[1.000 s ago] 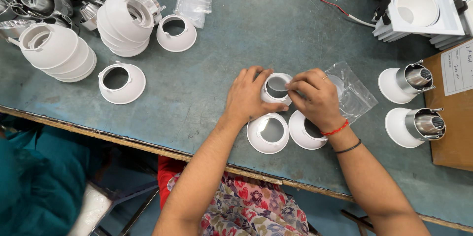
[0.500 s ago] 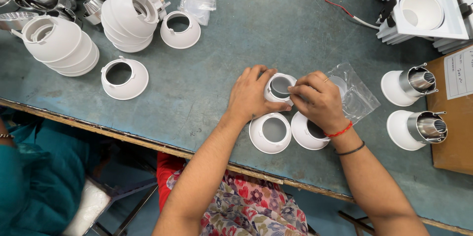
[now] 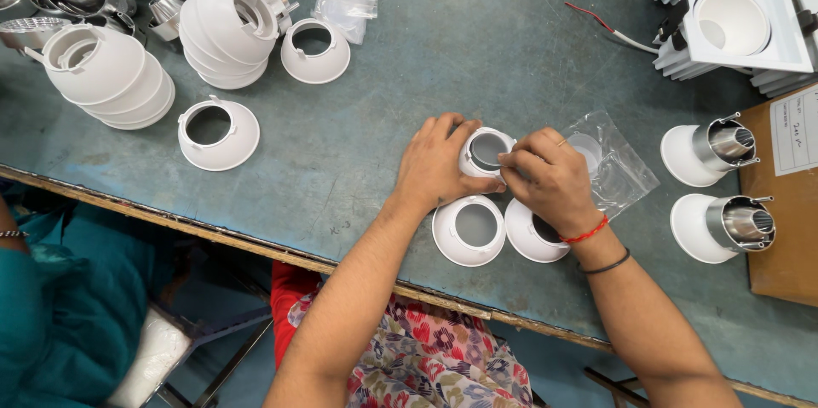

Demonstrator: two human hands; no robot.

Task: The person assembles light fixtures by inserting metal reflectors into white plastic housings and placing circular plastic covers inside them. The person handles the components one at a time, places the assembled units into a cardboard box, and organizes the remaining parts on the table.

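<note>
Your green table (image 3: 477, 50) keeps white cone stacks (image 3: 111, 76) far left, clear of your work. Your left hand (image 3: 439, 161) curls round the small white ring (image 3: 486, 152) at table centre, steadying it, while your right hand (image 3: 550, 178) pinches its rim with closed fingertips.

**Worn green workbench over a blue floor**

A teal-green table (image 3: 477, 42) fills the view, its top scuffed and scratched, with a bare wooden edge strip (image 3: 213, 233) along the near side. Below it shows a blue floor (image 3: 221, 331) and dark metal stool legs (image 3: 213, 365). Even, soft light falls from overhead, casting short, faint shadows.
</note>
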